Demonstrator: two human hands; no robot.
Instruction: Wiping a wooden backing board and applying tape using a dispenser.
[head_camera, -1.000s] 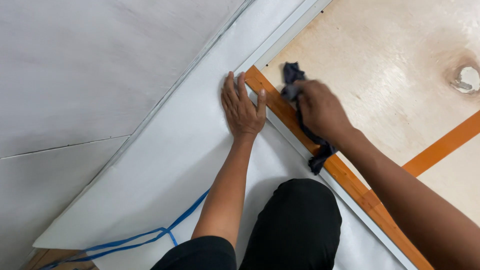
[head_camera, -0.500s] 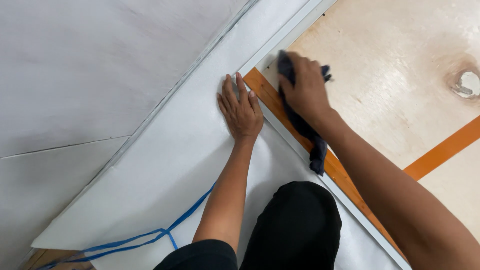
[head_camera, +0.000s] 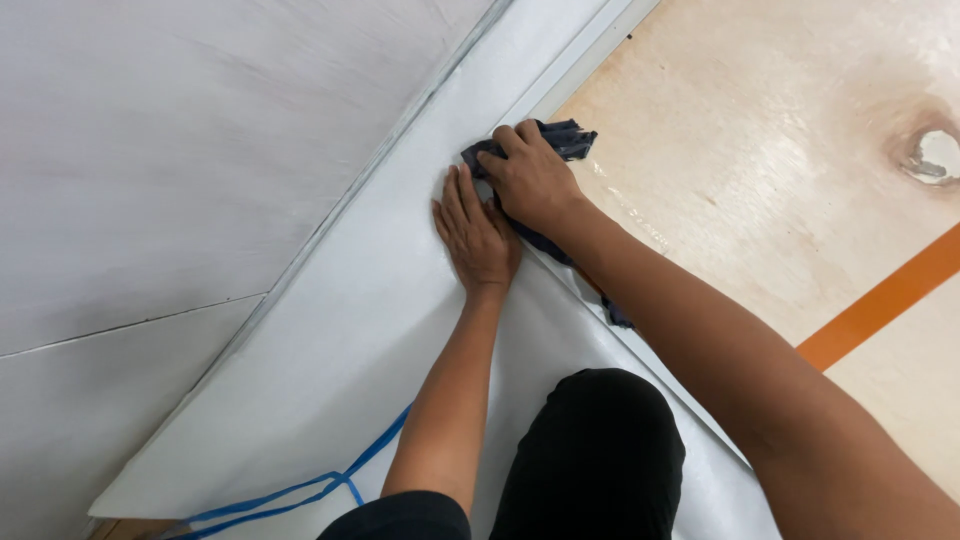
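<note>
**Cloth slides up the sheet's edge**

The right hand (head_camera: 532, 180) has pushed the cloth (head_camera: 560, 140) further up along the edge since half a second ago, and it now sits just above and beside the left hand (head_camera: 478, 235), almost touching it. The orange strip that showed next to the left hand earlier is now hidden under the arm. The right hand's grip is clenched on the dark blue cloth, fingers curled over the bunched part, while a loose tail trails back under the forearm. The cloth lies right where the white sheet (head_camera: 330, 340) meets the pale wooden floor (head_camera: 760, 160). The left hand lies flat, palm down, fingers spread on the sheet, grasping nothing. An orange stripe (head_camera: 880, 300) crosses the floor at the right. A blue tape line (head_camera: 300, 490) runs along the sheet's near edge. A black-clad knee (head_camera: 590, 450) rests on the sheet below the arms.
</note>
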